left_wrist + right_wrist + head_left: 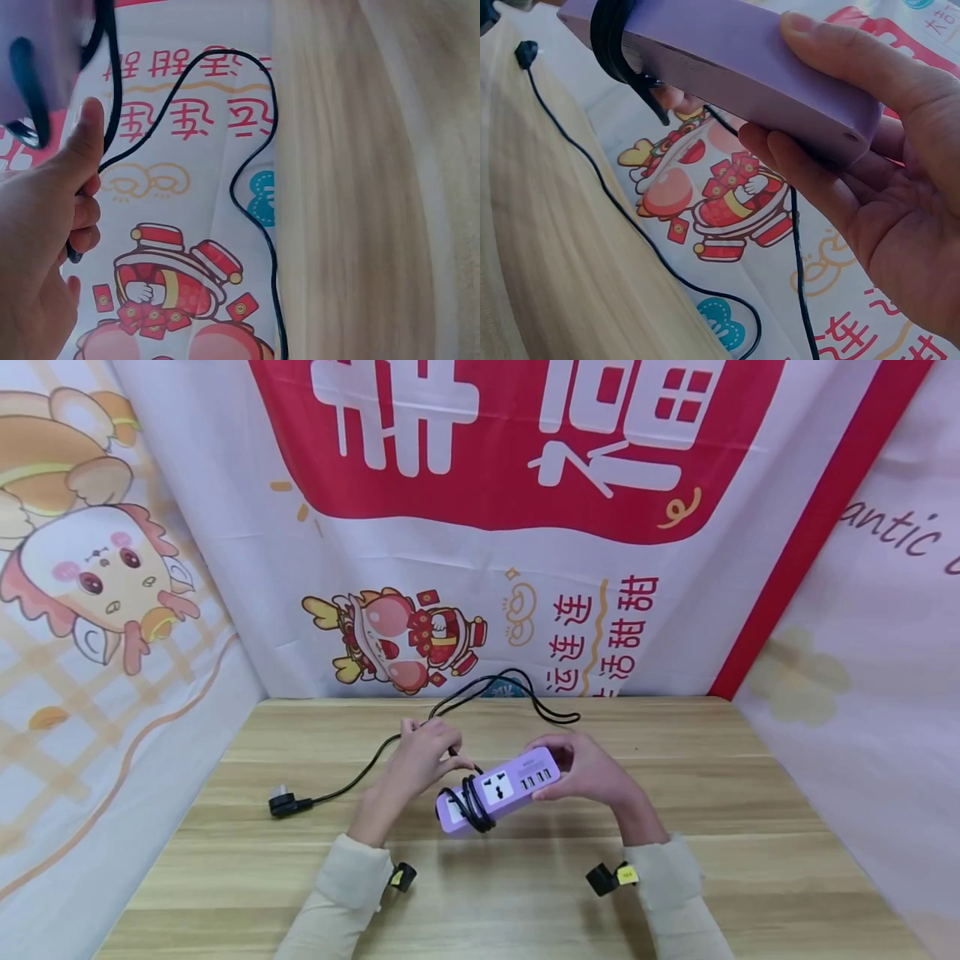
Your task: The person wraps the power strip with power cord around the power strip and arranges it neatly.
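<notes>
A lilac power strip [498, 787] with white sockets and several USB ports is held tilted above the wooden table. My right hand [588, 770] grips its right end, thumb on one side and fingers on the other, as the right wrist view shows closely. Black cord [482, 820] is wound in several turns around the strip's left part. My left hand [422, 760] is just behind that end, its curled fingers holding the cord. In the left wrist view the left thumb [88, 124] points up beside the strip.
The loose cord trails in a loop toward the table's back edge. Its black plug [285, 803] lies at the left on the wooden table [712, 827]. A printed cloth [487, 560] hangs right behind the table, with more printed cloth at both sides.
</notes>
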Available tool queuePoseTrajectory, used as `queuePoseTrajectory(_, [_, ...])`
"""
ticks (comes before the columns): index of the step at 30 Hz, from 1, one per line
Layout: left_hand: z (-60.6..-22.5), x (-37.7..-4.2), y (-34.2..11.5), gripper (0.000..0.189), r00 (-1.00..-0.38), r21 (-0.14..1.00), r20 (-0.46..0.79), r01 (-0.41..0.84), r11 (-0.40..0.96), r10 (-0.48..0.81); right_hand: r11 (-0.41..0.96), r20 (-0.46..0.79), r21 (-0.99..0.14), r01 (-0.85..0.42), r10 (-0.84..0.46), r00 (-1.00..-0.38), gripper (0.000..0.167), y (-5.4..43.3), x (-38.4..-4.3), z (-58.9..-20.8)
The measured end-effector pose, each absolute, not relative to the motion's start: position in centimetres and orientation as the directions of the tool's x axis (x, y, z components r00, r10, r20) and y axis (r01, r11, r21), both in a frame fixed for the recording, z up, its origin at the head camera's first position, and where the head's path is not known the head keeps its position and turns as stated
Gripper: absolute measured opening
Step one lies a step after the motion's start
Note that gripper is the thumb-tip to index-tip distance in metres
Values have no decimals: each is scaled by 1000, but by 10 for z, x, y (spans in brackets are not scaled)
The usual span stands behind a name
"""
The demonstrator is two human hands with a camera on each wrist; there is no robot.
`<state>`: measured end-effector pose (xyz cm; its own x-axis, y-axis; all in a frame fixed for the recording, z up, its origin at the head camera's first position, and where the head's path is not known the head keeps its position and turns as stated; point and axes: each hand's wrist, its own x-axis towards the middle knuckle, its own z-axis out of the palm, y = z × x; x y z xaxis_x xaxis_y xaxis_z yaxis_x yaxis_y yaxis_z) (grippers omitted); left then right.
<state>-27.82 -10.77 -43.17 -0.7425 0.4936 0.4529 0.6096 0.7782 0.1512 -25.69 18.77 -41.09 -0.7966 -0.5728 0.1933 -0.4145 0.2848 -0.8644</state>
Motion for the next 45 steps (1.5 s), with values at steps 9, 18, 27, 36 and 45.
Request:
queuePoseTrajectory(9, [-424,-275,-108,13,-706,146,468,654,742,531,357,163,-856,-374,-502,-850,51,188,-257,-414])
queuePoseTrajectory(18, [-417,-270,-107,9,-637,68,539,685,726,551,445,113,-835,-324,-437,-892,54,184,-257,-413])
queuePoseTrajectory(27, [-414,-271,-108,7,-546,32,607,742,669,577,446,105,-853,-271,-362,-926,55,185,-260,-419])
queuePoseTrajectory(36, [-408,-258,-98,9,-625,71,572,683,727,531,487,141,-830,-271,-287,-947,64,186,-258,-413])
queuePoseTrajectory(45, [-408,-250,-86,10,-598,88,674,647,757,433,515,197,-803,-300,-246,-949,60,174,-252,-407])
